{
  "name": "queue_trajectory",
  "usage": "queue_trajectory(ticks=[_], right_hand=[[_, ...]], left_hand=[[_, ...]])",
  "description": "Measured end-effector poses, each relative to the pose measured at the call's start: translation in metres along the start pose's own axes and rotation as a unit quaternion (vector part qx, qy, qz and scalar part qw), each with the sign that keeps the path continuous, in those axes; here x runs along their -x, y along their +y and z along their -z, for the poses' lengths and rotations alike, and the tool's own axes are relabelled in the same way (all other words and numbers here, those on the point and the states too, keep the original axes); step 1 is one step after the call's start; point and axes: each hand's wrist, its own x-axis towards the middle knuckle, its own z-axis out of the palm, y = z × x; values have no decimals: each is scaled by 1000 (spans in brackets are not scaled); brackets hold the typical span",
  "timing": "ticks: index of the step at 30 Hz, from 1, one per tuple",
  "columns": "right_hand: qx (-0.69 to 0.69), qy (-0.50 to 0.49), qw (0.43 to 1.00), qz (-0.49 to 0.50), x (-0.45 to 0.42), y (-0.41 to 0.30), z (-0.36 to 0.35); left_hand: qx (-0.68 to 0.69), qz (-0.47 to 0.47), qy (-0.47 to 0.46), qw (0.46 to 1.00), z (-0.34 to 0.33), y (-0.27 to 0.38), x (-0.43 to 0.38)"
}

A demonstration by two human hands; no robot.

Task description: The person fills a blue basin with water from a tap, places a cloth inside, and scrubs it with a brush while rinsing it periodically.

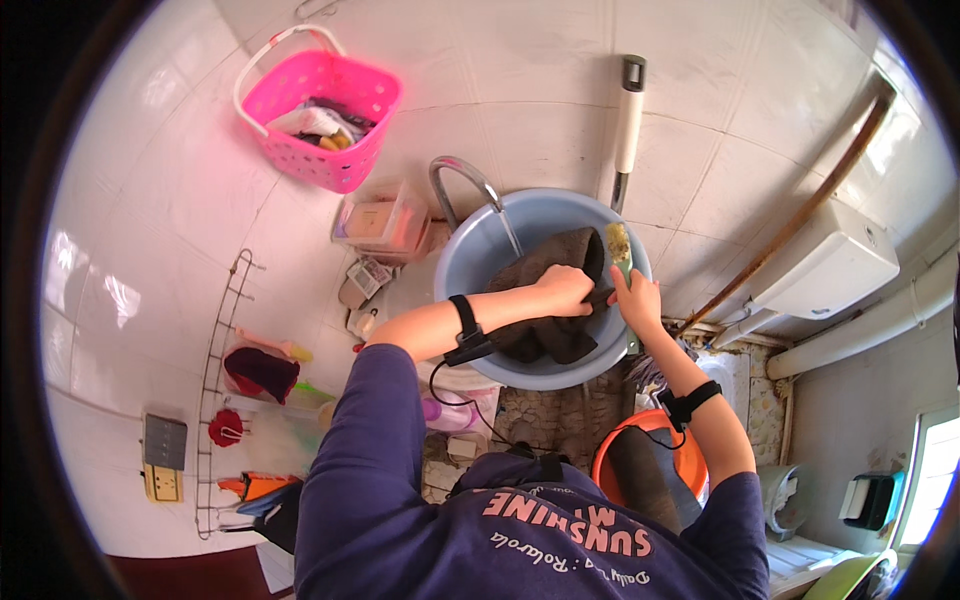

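A dark brown cloth or garment [544, 262] lies bunched in a light blue plastic basin [459, 262]. My left hand [564, 291] is closed on a fold of this cloth near the basin's middle. At the basin's right rim, my right hand [639, 301] grips a scrub brush [619, 244] by its green handle, with worn yellowish bristles facing up. The thumb and fingers of my right hand are close to the cloth's edge; whether they also pinch it, I cannot tell. From a curved chrome faucet [469, 171], a thin stream of water runs into the basin.
A pink basket [330, 161] holding cloths hangs on the tiled wall. Clear plastic boxes [379, 221] stand left of the basin. A white-handled pole [628, 135] and a wooden stick [802, 217] lean behind. An orange bucket [606, 461] with dark material stands near my right side.
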Motion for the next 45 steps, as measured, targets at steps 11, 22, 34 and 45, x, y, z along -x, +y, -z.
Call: queue_trajectory(ticks=[11,22,34,45], right_hand=[[-385,-75,917,-66,6,-79,11],[-528,-195,797,-219,-12,-123,-47],[-586,-162,759,-234,25,-92,-6],[-559,-188,773,-235,19,-85,-15]], left_hand=[[420,21,59,905,34,-24,45],[634,245,142,720,34,-79,114],[772,274,261,511,-22,-153,-6],[621,288,121,719,4,-135,24]])
